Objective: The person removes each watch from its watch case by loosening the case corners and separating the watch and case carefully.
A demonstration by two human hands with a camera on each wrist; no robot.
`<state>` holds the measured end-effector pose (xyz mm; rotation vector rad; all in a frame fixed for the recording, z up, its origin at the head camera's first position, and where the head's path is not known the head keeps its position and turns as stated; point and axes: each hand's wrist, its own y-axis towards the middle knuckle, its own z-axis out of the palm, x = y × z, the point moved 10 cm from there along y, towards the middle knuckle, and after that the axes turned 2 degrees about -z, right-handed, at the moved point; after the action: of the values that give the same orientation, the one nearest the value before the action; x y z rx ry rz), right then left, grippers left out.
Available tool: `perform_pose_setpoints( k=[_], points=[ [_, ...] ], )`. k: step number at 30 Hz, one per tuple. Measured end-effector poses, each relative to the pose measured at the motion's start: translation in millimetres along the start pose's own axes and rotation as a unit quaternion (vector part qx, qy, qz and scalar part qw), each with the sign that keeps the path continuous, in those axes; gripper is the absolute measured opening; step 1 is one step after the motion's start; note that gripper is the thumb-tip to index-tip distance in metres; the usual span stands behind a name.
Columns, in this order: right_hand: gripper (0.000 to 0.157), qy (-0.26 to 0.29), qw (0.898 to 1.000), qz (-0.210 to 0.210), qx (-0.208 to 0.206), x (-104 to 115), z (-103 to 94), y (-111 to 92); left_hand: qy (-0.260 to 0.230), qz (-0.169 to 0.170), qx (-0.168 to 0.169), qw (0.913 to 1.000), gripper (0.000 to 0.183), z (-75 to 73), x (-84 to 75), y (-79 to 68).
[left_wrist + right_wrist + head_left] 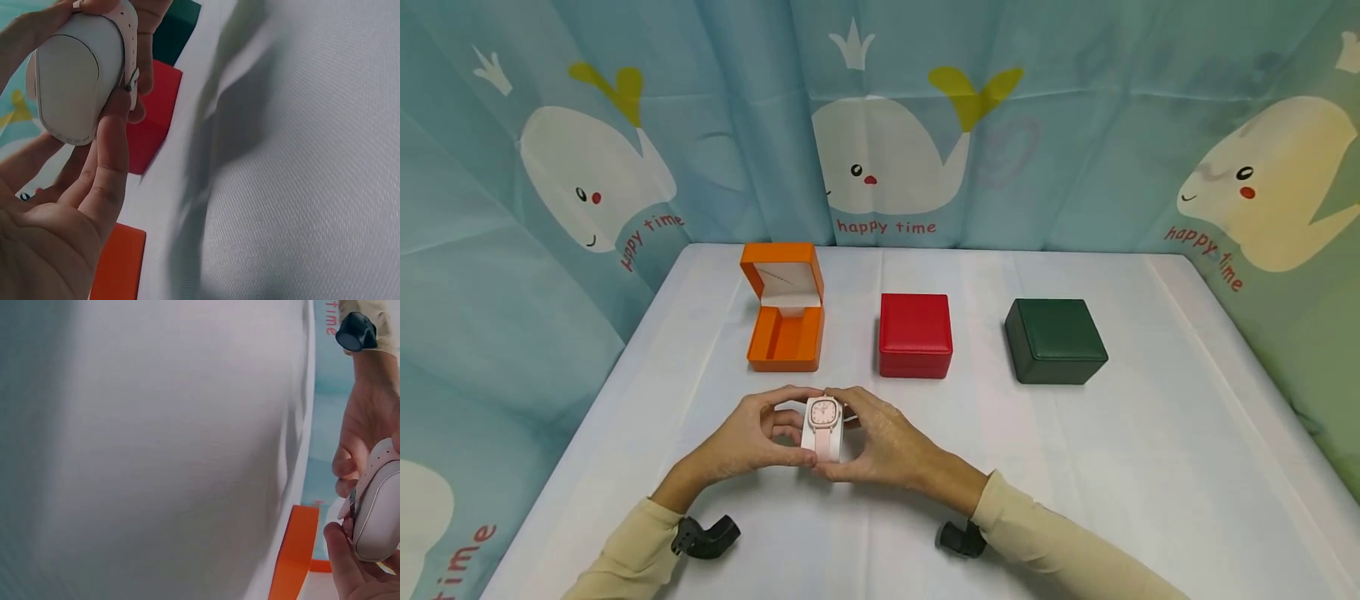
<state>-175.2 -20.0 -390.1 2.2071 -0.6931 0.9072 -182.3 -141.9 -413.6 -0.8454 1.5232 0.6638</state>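
Note:
A pink-strapped wristwatch is wrapped around a white cushion, its square dial facing up in the head view. My left hand grips the left side, thumb near the lower end and fingers at the top. From the right, my right hand grips the same cushion and strap with thumb and fingers. In the left wrist view the cushion's smooth oval end shows, along with the strap's holes and buckle. Just beyond the hands stands an orange watch box, lid raised, with an orange insert and white lid lining.
Right of the orange box sit a closed red box and a closed dark green box. A white cloth covers the table. A whale-print curtain hangs behind and at the sides.

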Motion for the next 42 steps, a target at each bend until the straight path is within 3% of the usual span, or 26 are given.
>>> perform_pose_setpoints(
  k=[10, 22, 35, 39, 42],
  points=[
    [0.081, -0.023, 1.0, 0.006, 0.006, 4, -0.8, 1, -0.016, 0.022, 0.016, 0.9995, 0.076, 0.7, -2.0, 0.1],
    [0.089, 0.031, 0.999, 0.001, 0.013, 4, 0.3, 2, -0.006, 0.035, -0.012, 0.9993, 0.079, -4.8, -7.2, -1.0],
    [0.08, 0.006, 1.0, -0.005, -0.018, 6, -6.5, 2, -0.012, 0.045, -0.038, 0.9982, 0.075, -7.1, -5.0, -1.0],
    [0.082, 0.057, 0.998, 0.035, -0.009, -1, -3.4, 0, -0.017, 0.049, -0.038, 0.9979, 0.075, -6.4, -3.5, -1.2],
    [0.075, 0.136, 0.985, 0.105, 0.0, -12, 0.3, -4, -0.021, 0.055, -0.037, 0.9976, 0.075, -5.6, -4.1, -0.9]
  ],
)
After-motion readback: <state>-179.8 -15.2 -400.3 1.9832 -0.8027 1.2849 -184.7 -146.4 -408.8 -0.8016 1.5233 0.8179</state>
